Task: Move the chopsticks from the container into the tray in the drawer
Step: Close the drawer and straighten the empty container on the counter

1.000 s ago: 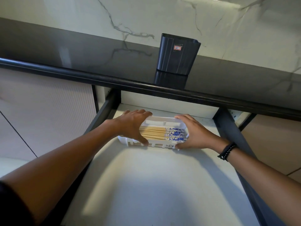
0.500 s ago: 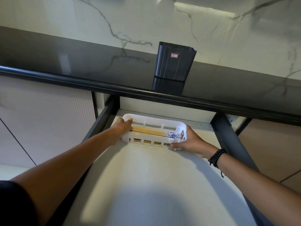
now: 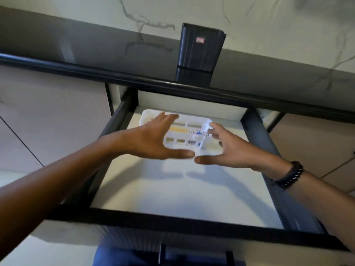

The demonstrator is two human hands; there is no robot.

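Note:
A white slotted tray (image 3: 148,115) lies at the back of the open drawer (image 3: 188,192). Wooden chopsticks with blue-patterned ends (image 3: 192,131) lie inside it, partly blurred and partly hidden by my hands. My left hand (image 3: 155,140) hovers over the tray's left half, fingers spread, holding nothing. My right hand (image 3: 228,150) hovers at the tray's right end, fingers apart and empty. The two thumbs nearly meet in front of the tray. The black chopstick container (image 3: 200,48) stands upright on the dark counter above; its inside is hidden.
The drawer has black side rails (image 3: 269,150) and a black front edge (image 3: 172,223) with a pale floor. The glossy black counter (image 3: 76,48) runs across, with a marbled wall behind. Pale cabinet fronts (image 3: 48,121) flank the drawer.
Both hands have let go of the tray and pulled back toward me, fingers now spread. The view has shifted back, so the drawer's front edge shows.

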